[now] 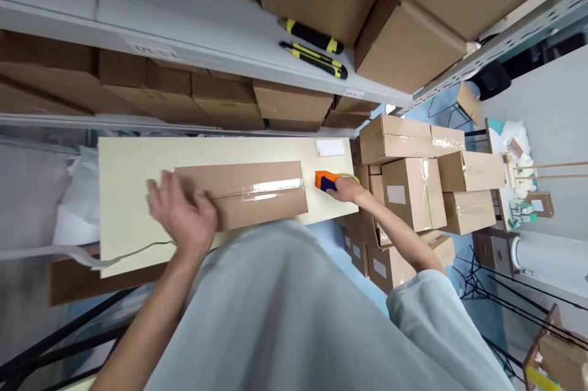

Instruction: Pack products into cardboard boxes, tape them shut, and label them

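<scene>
1 taped box (257, 200) on the desk (133, 173). Our left hand (184, 210) rests spread on the box's left end; our right hand (345, 189) grips a tape dispenser (324, 179) just right of the box.

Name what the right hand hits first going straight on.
Probably the box: its taped end lies ahead of the orange tool in the right hand, though heights are hard to judge.

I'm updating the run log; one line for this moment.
left hand: on cardboard box | right hand: holding orange tape dispenser | box: on table, clear tape along top
</scene>
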A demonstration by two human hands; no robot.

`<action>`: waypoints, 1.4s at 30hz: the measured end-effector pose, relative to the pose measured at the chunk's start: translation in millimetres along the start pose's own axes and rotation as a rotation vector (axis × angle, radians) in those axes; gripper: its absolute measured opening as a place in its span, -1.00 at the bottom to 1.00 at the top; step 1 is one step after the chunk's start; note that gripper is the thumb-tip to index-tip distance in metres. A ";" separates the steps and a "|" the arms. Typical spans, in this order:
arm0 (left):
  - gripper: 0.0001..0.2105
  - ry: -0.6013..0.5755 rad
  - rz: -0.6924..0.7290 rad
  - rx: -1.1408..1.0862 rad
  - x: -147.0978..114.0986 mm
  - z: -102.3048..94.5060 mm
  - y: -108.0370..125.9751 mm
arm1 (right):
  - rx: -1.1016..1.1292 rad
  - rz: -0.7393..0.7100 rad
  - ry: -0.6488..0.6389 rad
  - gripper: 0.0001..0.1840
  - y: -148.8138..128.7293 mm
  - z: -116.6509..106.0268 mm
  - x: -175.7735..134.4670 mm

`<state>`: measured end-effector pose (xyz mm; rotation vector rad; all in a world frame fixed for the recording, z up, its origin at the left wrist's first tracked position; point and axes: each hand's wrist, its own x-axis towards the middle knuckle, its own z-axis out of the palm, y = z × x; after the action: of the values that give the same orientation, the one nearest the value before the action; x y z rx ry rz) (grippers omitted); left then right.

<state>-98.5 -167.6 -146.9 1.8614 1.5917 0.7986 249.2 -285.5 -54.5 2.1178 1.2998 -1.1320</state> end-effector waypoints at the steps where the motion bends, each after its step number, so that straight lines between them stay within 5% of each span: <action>1: -0.39 0.000 0.091 -0.051 -1.8 6.5 16.8 | 0.005 -0.004 0.045 -0.61 -0.1 -2.8 -10.0; 5: -0.55 -0.472 0.457 -0.324 -16.4 32.9 94.6 | 0.082 0.006 0.084 -0.56 -7.4 -23.3 -43.6; 7: -0.54 -0.570 0.605 -0.409 -24.3 39.5 122.7 | 0.098 -0.051 0.084 -0.56 -15.1 -37.3 -57.2; 10: -0.51 -0.519 0.696 -0.471 -30.4 39.1 139.0 | 0.060 -0.191 0.126 -0.63 -32.1 -58.8 -71.8; 15: -0.45 -0.326 0.674 -0.468 -8.0 27.4 131.3 | -0.040 -0.254 0.308 -0.78 -81.3 -100.6 -68.7; 23: -0.31 -0.092 0.628 -0.405 120.1 0.4 135.3 | -0.280 -0.393 0.557 -0.81 -196.5 -221.0 -19.4; 28: -0.21 -0.192 0.540 -0.287 198.8 -9.9 148.8 | -0.390 -0.320 0.641 -0.73 -254.0 -276.1 6.2; 34: -0.19 -0.258 0.454 -0.193 231.5 -18.3 144.9 | -0.395 -0.259 0.702 -0.74 -275.5 -285.7 25.5; 38: -0.23 -0.276 0.474 -0.190 203.8 -12.8 124.7 | -0.381 -0.239 0.762 -0.74 -275.3 -283.3 36.2; 42: -0.29 -0.240 0.441 -0.195 152.4 -11.7 82.7 | -0.303 -0.264 0.895 -0.45 -261.8 -257.8 41.5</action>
<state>-34.8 -27.9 -65.3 2.0983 0.9338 0.8387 140.2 40.6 81.3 2.3161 2.0058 0.0309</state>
